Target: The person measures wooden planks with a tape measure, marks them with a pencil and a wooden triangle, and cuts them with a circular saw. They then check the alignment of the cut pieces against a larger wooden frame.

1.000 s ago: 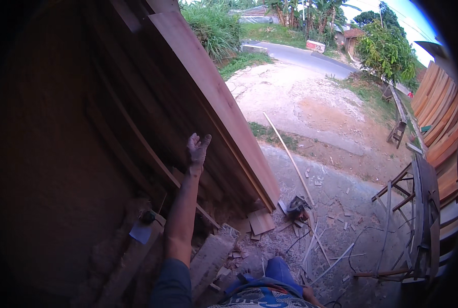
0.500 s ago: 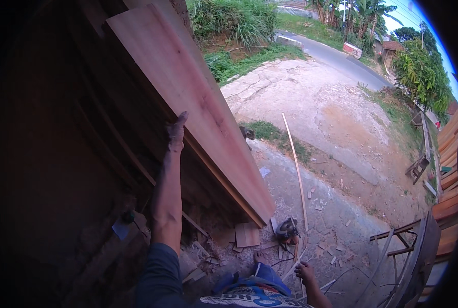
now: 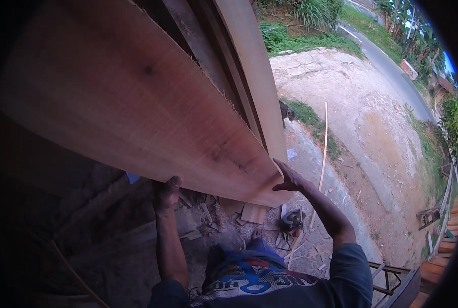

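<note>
A wide reddish wooden plank [image 3: 152, 113] slants across the upper left, tilted, with a rough sawn edge along its upper side. My left hand [image 3: 167, 194] grips its lower edge, thumb showing on the near face and the other fingers hidden behind the wood. At the plank's right end, my right hand [image 3: 289, 178] clasps the edge between spread thumb and fingers. Behind it stand more upright boards [image 3: 257, 77], partly covered by the plank.
On the floor by my feet lie a circular saw [image 3: 292, 219], a short board piece [image 3: 253, 213] and scattered offcuts. A long thin wood strip [image 3: 325, 143] stretches over the concrete. A dark animal [image 3: 287, 112] stands beside the boards. Sawhorse-like frames [image 3: 428, 218] are at the right.
The plank has swung away from the leaning boards, toward me and left. My right hand has risen from low beside my body onto its end; my left hand has come nearer and lower.
</note>
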Demonstrator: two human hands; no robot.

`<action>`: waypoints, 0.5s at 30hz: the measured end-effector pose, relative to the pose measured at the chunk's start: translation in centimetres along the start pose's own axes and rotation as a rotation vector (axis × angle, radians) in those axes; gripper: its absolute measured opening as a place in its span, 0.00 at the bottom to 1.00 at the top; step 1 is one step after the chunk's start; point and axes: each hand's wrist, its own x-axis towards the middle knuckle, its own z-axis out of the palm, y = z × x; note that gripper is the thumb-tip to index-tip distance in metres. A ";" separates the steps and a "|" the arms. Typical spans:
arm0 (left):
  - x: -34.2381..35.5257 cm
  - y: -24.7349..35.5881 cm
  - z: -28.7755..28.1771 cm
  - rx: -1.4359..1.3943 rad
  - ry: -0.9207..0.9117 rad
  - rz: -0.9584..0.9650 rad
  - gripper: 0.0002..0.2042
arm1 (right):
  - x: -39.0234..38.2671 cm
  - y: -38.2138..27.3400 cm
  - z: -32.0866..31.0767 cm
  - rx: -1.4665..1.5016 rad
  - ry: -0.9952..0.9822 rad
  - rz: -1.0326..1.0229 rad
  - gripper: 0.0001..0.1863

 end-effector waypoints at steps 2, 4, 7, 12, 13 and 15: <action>-5.9 0.4 -4.9 -0.104 0.027 -0.078 0.39 | 2.5 -1.0 1.8 0.103 -0.237 -0.078 0.54; -11.2 0.6 -7.2 -0.185 0.093 -0.090 0.43 | 3.5 -0.7 3.8 0.222 -0.487 -0.076 0.49; -16.2 1.6 -7.1 -0.114 0.403 -0.003 0.51 | 3.6 -1.8 7.6 -0.051 -0.531 -0.224 0.40; -22.7 4.2 -5.2 -0.104 0.982 0.082 0.54 | 4.2 -8.7 13.7 -0.063 -0.747 -0.382 0.38; -25.1 4.1 -6.6 -0.128 1.017 0.104 0.54 | 3.9 -8.7 15.5 -0.033 -0.771 -0.371 0.38; -30.4 3.8 -9.8 -0.177 1.092 0.164 0.53 | 3.5 -9.5 19.1 -0.145 -0.877 -0.337 0.36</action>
